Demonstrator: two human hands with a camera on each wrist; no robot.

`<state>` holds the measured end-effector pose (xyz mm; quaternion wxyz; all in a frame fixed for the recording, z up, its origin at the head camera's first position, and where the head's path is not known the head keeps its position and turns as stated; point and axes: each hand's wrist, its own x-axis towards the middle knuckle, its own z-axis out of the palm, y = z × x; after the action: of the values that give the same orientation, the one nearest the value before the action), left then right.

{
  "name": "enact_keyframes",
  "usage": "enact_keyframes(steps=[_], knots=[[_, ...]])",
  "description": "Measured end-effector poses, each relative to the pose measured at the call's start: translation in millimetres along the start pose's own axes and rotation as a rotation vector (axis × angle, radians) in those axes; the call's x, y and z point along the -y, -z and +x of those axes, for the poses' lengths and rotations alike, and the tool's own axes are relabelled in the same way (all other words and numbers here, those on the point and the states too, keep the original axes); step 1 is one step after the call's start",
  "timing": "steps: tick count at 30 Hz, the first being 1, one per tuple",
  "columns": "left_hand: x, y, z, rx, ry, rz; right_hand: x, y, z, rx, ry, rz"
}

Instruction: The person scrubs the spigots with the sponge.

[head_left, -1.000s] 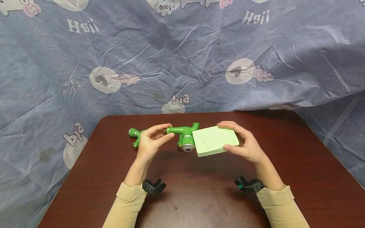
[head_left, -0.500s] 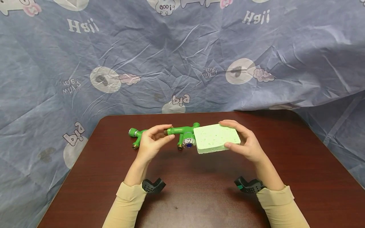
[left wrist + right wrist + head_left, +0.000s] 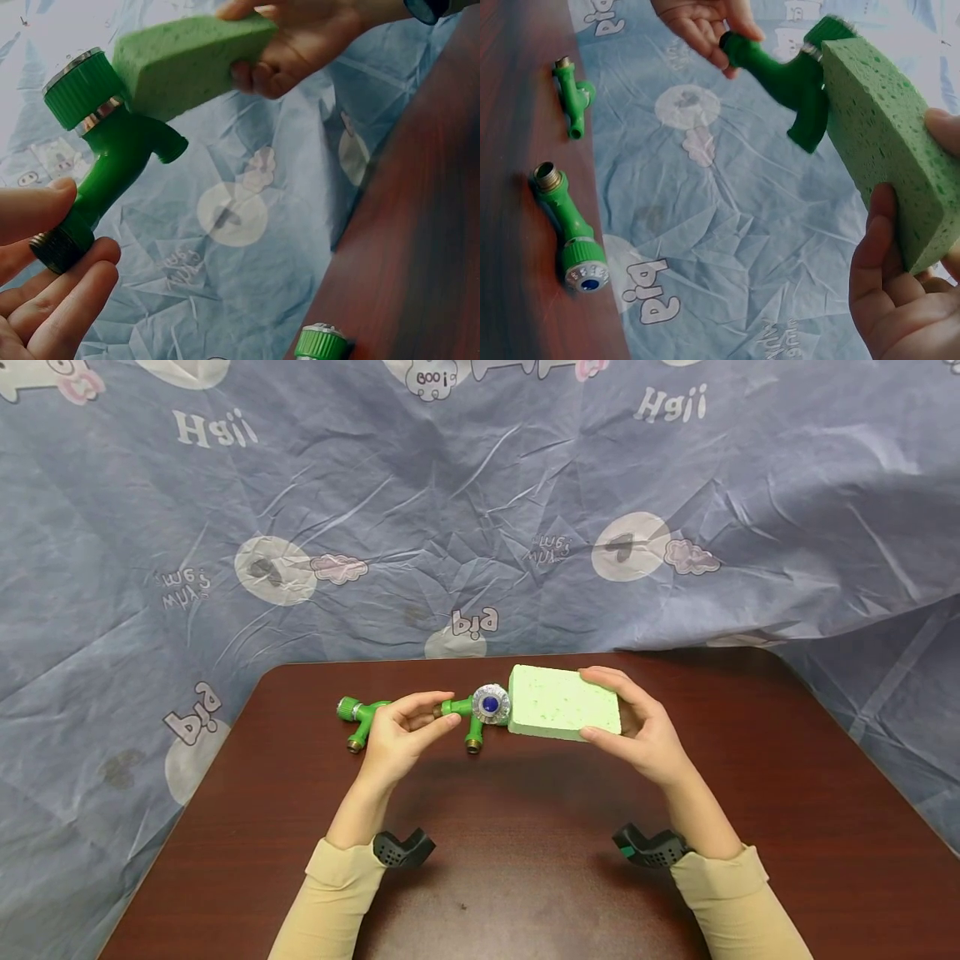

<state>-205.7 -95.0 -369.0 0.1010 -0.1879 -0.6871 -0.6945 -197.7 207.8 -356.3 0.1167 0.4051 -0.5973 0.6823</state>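
Observation:
My left hand [image 3: 397,731] pinches the threaded brass end of a green faucet [image 3: 112,172] between thumb and fingers, above the table. Its ribbed knob has a silvery cap with a blue centre that faces the head camera. A light green sponge [image 3: 564,702] is gripped by its right end in my right hand [image 3: 645,727]. The sponge's left edge lies right against the faucet's knob and body, as the right wrist view shows too. From the head, the faucet's spout is hidden behind knob and sponge.
Two more green faucets lie on the brown table [image 3: 480,877]: one faucet [image 3: 363,722] beside my left hand, another faucet [image 3: 474,735] behind the held one. A blue patterned cloth [image 3: 480,510] hangs behind the table's far edge.
The held faucet has turned, so its knob has swung upward and its cap now faces the head camera. The sponge has risen slightly and changed its tilt along with it.

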Motion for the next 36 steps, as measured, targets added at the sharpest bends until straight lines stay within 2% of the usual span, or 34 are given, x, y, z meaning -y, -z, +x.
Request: enact_keyframes(steps=[4,7,14,23,31,36], knots=[[-1.7,-0.4,-0.4,0.009,-0.006,-0.003,-5,3,-0.4,-0.018,-0.031,0.027],[-2.5,0.4,-0.5,0.012,-0.005,-0.005,-7,8,-1.3,0.0,-0.049,0.043],[-3.0,4.6,0.4,0.002,-0.014,-0.036,-5,19,-2.7,0.023,-0.057,0.018],[-2.2,2.9,0.9,0.014,0.003,-0.037,-2,8,-1.3,0.061,-0.033,0.016],[-3.0,3.5,0.9,0.015,-0.002,-0.067,-4,14,-1.9,0.034,-0.023,0.017],[-0.9,2.2,1.2,0.021,-0.004,-0.059,-3,10,-1.4,0.066,-0.033,-0.008]])
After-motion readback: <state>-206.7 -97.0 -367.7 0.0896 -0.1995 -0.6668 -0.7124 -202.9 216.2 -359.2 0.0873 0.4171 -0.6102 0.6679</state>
